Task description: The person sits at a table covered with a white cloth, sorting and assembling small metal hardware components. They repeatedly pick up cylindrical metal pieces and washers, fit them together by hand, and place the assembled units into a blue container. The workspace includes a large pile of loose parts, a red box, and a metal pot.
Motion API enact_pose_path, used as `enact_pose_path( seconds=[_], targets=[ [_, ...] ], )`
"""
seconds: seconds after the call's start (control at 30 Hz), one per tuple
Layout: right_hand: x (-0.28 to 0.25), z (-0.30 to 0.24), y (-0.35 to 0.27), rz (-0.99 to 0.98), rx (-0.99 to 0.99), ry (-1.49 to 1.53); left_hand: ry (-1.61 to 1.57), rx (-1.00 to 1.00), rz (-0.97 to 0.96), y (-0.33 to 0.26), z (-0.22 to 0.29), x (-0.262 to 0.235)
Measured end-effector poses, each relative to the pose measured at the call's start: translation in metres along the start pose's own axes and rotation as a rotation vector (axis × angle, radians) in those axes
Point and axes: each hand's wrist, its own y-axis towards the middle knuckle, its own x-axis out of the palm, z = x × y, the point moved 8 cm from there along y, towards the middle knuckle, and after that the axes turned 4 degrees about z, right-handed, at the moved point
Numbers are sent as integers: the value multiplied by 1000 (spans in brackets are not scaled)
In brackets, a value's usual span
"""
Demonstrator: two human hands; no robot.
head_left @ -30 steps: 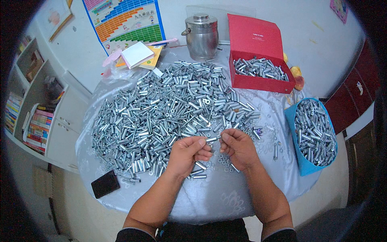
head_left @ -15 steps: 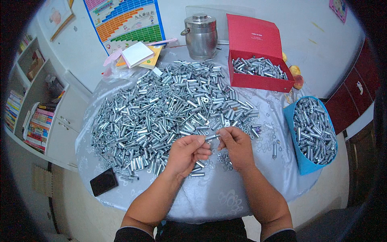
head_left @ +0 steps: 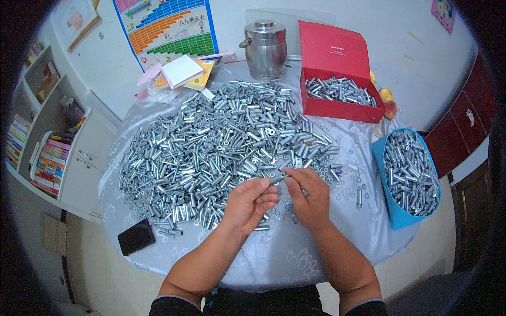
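My left hand (head_left: 246, 204) is closed, pinching a short silver metal sleeve (head_left: 276, 179) between thumb and forefinger. My right hand (head_left: 310, 199) meets the other end of this sleeve, its thumb and forefinger closed around the tip; any small part between them is too hidden to make out. Both hands hover over the near edge of a broad pile of silver sleeves (head_left: 205, 142). Loose washers lie on the cloth under and beside my right hand. A single anchor bolt (head_left: 359, 197) stands apart, to the right of that hand.
A blue fabric bin (head_left: 391, 203) full of assembled bolts sits at the right. Behind it is an open red box (head_left: 337, 109) with more metal pieces. A steel pot (head_left: 265, 52), notebooks (head_left: 182, 71) and fruit (head_left: 389, 105) line the back. A black phone (head_left: 136, 237) lies at left.
The right forefinger has stretched further along the sleeve's end and the right thumb has shifted down. The left fingers have curled in slightly. The sleeve stays nearly in place.
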Motion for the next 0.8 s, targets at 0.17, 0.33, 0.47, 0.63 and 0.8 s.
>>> enact_pose_path(
  seconds=[0.17, 0.33, 0.47, 0.63, 0.8],
  targets=[
    [6, 16, -2, -51, 312, 322, -6, 3, -6, 0, 0, -1],
    [17, 44, -10, -126, 545, 602, -4, 4, -5, -1, 1, 1],
    [26, 50, -16, -127, 695, 806, 10, 18, 12, -1, 3, -1],
    [29, 49, -17, -140, 753, 852, 34, 23, 24, -1, 3, -1],
    [26, 46, -13, -194, 623, 590, 52, 5, -24, 2, 1, -3]
  ],
)
